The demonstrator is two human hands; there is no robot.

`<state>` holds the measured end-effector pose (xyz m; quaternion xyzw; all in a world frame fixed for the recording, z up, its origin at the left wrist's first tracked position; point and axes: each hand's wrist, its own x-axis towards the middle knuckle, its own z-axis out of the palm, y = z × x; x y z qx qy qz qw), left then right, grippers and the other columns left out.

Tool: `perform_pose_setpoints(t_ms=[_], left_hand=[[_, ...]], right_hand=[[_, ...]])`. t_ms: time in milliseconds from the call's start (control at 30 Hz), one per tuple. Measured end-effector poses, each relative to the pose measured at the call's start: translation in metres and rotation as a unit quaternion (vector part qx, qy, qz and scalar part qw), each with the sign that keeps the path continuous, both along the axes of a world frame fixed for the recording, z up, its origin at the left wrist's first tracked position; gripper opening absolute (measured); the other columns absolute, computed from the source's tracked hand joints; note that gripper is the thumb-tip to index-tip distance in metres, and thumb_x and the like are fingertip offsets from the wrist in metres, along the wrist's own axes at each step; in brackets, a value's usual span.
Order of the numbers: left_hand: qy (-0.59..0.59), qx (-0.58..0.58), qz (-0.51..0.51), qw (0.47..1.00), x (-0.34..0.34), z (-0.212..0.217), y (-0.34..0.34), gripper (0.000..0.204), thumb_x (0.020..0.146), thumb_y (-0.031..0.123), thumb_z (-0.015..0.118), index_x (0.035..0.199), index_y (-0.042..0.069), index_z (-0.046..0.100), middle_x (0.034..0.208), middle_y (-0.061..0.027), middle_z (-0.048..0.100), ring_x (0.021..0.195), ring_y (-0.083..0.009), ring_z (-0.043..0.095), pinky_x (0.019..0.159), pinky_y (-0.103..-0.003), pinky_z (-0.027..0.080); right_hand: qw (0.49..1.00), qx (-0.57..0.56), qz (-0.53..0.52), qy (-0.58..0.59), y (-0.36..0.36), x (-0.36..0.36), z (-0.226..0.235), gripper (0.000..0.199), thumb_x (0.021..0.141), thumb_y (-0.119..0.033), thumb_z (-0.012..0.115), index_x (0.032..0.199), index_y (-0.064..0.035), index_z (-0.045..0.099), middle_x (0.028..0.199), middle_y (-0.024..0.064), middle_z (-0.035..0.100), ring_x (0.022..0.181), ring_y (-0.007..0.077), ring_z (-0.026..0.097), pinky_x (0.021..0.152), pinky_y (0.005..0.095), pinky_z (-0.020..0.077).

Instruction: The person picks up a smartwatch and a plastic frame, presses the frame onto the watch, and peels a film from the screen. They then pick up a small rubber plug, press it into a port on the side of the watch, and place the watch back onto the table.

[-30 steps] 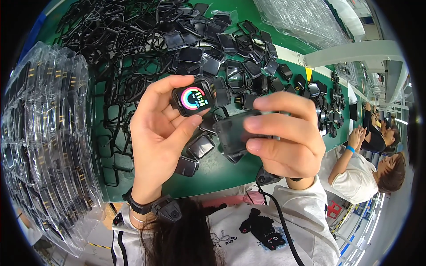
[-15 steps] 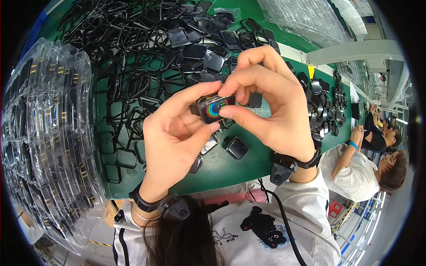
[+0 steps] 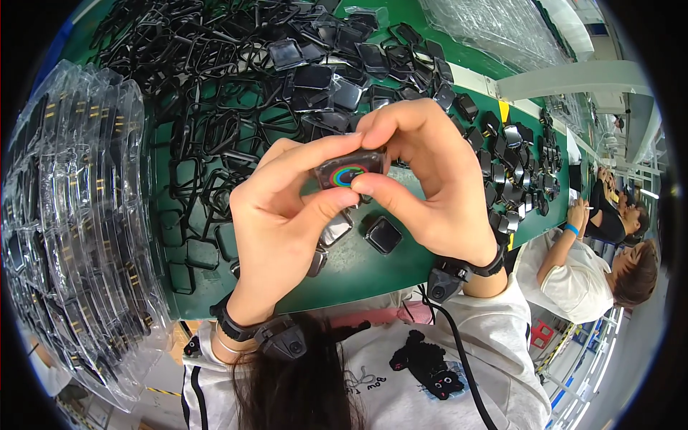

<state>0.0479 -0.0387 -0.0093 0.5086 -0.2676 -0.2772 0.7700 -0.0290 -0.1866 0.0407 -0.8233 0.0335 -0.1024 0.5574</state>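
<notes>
Smartwatch (image 3: 332, 174), one, lit, two hands (image 3: 271, 209) pinching it

ok so from my end I've got the left forearm (image 3: 251, 304) and right forearm (image 3: 487, 285) both angled inward. My left hand (image 3: 276, 204) stretches its index finger (image 3: 315, 149) across, thumb (image 3: 330, 206) below, while my right hand (image 3: 448, 190) arches over, fingers curled. Both are pinching, thumb tips super close together, palms facing each other.
</notes>
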Motion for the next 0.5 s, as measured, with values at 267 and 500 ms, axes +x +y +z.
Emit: perform_pose_setpoints(t_ms=[267,500], left_hand=[[0.022,0.012,0.08,0.996,-0.011,0.01,0.0,0.029,0.073,-0.018,0.06,0.101,-0.008,0.059,0.098,-0.0103,0.055,0.091,-0.0179,0.061,0.075,-0.026,0.055],[-0.056,-0.045,0.075,0.995,-0.009,0.009,-0.004,0.025,0.073,-0.018,0.059,0.096,-0.007,0.061,0.095,-0.0131,0.058,0.082,-0.0188,0.063,0.072,-0.027,0.054]], right_hand=[[0.999,0.009,-0.013,-0.047,0.002,-0.009,-0.005,0.024,0.073,0.002,0.07,0.094,0.0037,0.058,0.094,0.0117,0.056,0.086,0.0181,0.056,0.074,0.0278,0.0449],[0.992,-0.02,-0.013,-0.126,-0.001,-0.011,-0.005,0.02,0.074,-0.003,0.071,0.089,0.0046,0.06,0.087,0.013,0.056,0.079,0.0247,0.056,0.072,0.0331,0.0464]])
